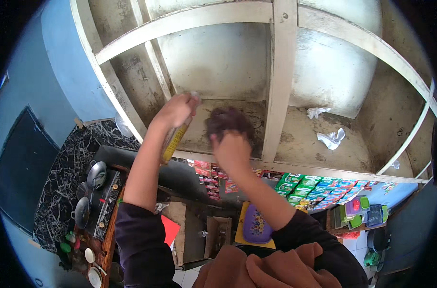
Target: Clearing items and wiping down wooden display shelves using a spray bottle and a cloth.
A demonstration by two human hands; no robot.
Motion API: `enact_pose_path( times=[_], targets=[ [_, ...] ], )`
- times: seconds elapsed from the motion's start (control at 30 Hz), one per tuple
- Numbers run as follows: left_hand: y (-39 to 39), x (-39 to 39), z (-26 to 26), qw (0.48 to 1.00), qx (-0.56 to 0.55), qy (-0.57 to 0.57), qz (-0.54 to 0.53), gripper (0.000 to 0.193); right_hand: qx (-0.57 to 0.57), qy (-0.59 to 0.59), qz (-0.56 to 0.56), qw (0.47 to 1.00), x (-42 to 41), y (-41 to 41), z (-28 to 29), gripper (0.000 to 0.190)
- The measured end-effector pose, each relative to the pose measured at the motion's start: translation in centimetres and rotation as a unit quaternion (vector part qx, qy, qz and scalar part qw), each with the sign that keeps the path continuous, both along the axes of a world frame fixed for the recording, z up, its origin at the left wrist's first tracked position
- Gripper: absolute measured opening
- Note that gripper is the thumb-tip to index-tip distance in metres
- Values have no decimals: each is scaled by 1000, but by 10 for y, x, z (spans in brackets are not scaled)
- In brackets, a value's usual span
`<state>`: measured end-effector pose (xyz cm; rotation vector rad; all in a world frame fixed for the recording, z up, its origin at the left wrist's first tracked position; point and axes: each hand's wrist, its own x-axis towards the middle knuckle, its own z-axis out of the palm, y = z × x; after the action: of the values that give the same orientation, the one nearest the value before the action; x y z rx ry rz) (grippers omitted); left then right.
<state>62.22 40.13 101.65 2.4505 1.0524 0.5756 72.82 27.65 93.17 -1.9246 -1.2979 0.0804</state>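
Observation:
My left hand (178,109) grips a clear spray bottle (174,142) with a yellow label near its top, in front of the left part of a white wooden shelf unit (283,75). A dark, bunched cloth (229,122), blurred, is held in my right hand (232,151) over the stained floor of the middle compartment. Two crumpled white papers (330,138) (317,112) lie in the compartment to the right, beyond the upright post.
Rows of sachets (301,187) hang below the shelf's front edge. Pans (82,212) hang or rest at the lower left beside a black marbled surface (60,180). Beneath are a cardboard box (218,234), a purple tray (256,225) and stacked plastic containers (375,216).

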Motion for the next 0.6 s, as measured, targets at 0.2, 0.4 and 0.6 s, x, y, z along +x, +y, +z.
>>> enact_pose_path(
  times=[0.2, 0.4, 0.6],
  targets=[
    [6, -43, -9, 996, 79, -28, 34, 39, -79, -77, -135, 985, 10, 34, -6, 48],
    [-13, -101, -31, 958, -121, -261, -14, 44, -42, -183, 230, 955, -41, 104, -13, 42],
    [-31, -133, -52, 884, -243, -399, 7, 49, -5, -133, 215, 968, -49, 179, -16, 35]
  ],
)
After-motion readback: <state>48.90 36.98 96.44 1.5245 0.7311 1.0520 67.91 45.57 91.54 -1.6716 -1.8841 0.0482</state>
